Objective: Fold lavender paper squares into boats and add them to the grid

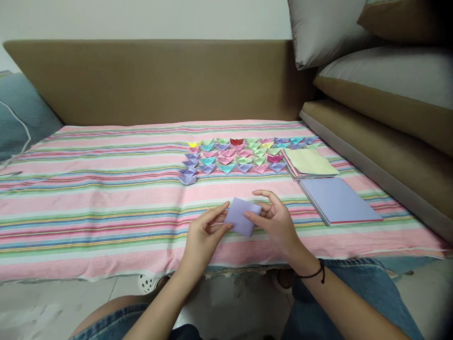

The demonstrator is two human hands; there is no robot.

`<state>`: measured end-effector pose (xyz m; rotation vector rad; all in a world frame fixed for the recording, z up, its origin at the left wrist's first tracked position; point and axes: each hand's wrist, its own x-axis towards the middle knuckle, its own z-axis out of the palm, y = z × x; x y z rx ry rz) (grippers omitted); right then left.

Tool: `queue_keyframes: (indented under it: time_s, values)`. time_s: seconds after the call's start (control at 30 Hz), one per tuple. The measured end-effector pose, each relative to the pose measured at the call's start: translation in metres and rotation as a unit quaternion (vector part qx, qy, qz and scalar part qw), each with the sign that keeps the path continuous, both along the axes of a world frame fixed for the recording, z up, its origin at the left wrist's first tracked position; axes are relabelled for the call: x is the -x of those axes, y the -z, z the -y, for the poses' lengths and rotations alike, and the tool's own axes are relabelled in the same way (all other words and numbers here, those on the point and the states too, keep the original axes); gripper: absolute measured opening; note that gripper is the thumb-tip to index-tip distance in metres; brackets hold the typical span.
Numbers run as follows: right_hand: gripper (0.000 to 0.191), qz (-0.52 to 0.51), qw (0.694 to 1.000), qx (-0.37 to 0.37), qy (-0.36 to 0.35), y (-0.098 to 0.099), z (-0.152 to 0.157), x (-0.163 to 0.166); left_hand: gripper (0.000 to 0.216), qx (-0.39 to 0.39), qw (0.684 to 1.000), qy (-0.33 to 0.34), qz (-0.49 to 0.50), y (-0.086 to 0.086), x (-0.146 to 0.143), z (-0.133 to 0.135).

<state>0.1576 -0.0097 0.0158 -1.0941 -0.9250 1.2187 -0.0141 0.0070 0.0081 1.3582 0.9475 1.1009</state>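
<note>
Folded lilac paper (240,218) held between two hands above a striped cloth

In the head view, a small square of folded lilac paper is held up over the near part of the striped cloth (106,208), turned so that one corner points upward. Its left side is pinched between the thumb and fingers of the left hand (202,231). Its right side is gripped by the right hand (279,225), with the thumb laid on the face, some fingers tucked behind, and the index finger raised clear. A dark cord bracelet (322,272) is worn on the right wrist.

Beyond the hands, folded paper boats (226,168) in many colours are set out in close rows. To their right, a smaller paper stack (309,161) is topped by a pale yellow sheet, and just nearer, a larger paper stack (341,200) is topped by a lilac one. Cushions (382,127) are piled at the far right, and the cloth is bordered at the back by a brown backrest (159,80).
</note>
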Motion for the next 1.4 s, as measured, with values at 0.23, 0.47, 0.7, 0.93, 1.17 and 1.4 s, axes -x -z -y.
queue_keyframes:
  time_s: [0.23, 0.47, 0.7, 0.93, 1.17, 1.4]
  values:
    - [0.051, 0.010, 1.000, 0.002, -0.010, -0.001, 0.001, 0.000, 0.038, -0.085, 0.994, -0.019, -0.063, 0.001, 0.003, 0.000]
    - [0.054, 0.014, 1.000, 0.004, -0.008, -0.001, 0.000, 0.000, 0.039, -0.070, 0.995, -0.015, -0.071, 0.002, 0.002, 0.000]
    - [0.057, 0.020, 0.999, 0.007, -0.030, -0.001, -0.001, -0.003, 0.049, 0.017, 0.999, 0.031, -0.036, -0.007, 0.000, 0.000]
    - [0.065, 0.019, 0.997, 0.021, -0.066, -0.001, -0.002, -0.005, 0.030, -0.012, 0.987, 0.094, -0.126, -0.014, 0.004, 0.000]
    - [0.066, -0.006, 0.998, 0.039, -0.051, -0.003, -0.002, -0.004, 0.042, 0.042, 0.996, 0.036, -0.065, -0.013, 0.004, -0.004]
    - [0.063, -0.005, 0.999, 0.039, -0.017, -0.009, -0.003, -0.010, 0.043, 0.021, 0.997, 0.027, -0.065, -0.017, 0.008, -0.009]
